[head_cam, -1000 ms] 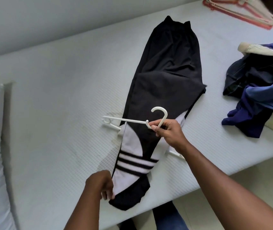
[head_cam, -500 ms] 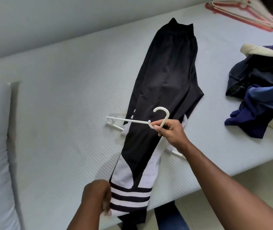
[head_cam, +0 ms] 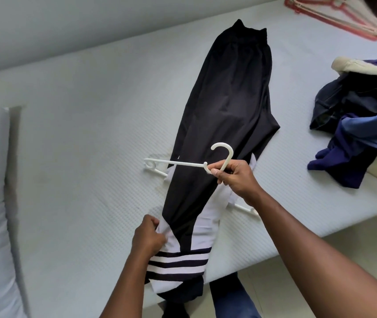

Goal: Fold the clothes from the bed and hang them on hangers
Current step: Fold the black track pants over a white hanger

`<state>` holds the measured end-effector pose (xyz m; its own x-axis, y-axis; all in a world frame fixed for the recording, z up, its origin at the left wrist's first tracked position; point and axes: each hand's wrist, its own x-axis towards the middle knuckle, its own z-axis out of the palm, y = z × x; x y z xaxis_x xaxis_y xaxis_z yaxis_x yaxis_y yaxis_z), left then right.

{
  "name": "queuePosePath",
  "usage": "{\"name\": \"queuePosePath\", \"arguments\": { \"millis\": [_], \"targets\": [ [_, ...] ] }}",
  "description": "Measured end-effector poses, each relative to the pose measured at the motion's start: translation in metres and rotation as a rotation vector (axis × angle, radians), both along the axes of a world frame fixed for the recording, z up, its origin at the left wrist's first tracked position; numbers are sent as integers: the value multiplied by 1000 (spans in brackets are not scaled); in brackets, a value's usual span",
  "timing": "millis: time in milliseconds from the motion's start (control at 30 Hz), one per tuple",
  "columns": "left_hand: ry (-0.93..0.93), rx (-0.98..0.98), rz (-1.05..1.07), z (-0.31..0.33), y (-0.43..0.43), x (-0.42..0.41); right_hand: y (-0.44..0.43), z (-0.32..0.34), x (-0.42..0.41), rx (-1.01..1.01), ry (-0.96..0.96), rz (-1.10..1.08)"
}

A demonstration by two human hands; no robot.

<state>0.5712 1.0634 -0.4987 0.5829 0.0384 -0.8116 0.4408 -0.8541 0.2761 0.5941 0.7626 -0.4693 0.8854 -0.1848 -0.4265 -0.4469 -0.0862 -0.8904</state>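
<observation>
Fingers [head_cam: 220, 174] of the right hand [head_cam: 240, 181] pinch the white hanger [head_cam: 183, 164] below its hook, over the black track pants [head_cam: 226, 106] on the bed [head_cam: 91, 157], while the left hand [head_cam: 147, 237], down-left of them, grips their striped end.

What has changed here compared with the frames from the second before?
The left hand pulled the striped leg end of the trousers toward the person, through the white hanger and over the edge of the bed. It then regripped higher, on the white panel. The right hand still holds the hanger's hook. The clothes pile and spare hangers lie as before.
</observation>
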Motion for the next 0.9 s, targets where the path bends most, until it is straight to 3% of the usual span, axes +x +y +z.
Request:
{"name": "queuePosePath", "arguments": {
  "millis": [67,133,200,233,300,400,600,667,767,833,900],
  "targets": [
    [3,146,-83,7,-5,0,-2,-1,0,6,10,-6],
    [-285,287,-154,14,-25,-1,-3,0,2,11,18,-5],
    [-702,174,-278,19,-58,-9,-3,-1,4,8,27,5],
    [-819,50,-360,20,-77,-16,-4,-1,4,-1,32,15],
    [-785,-76,-506,18,-107,-33,-5,0,6,-10,41,37],
    [-547,-58,-673,7,-126,-55,-6,2,5,2,47,46],
    [-271,-235,-723,2,-106,-45,0,-1,2,37,46,34],
    [-373,-235,-555,6,-92,-31,2,-2,2,43,50,29],
    [-706,-67,-134,2,-73,-4,3,-1,2,47,52,22],
    [-660,52,92,-3,-64,15,3,0,2,46,53,24],
    [-498,64,129,-11,-56,26,3,0,3,47,55,34]
  ]
}}
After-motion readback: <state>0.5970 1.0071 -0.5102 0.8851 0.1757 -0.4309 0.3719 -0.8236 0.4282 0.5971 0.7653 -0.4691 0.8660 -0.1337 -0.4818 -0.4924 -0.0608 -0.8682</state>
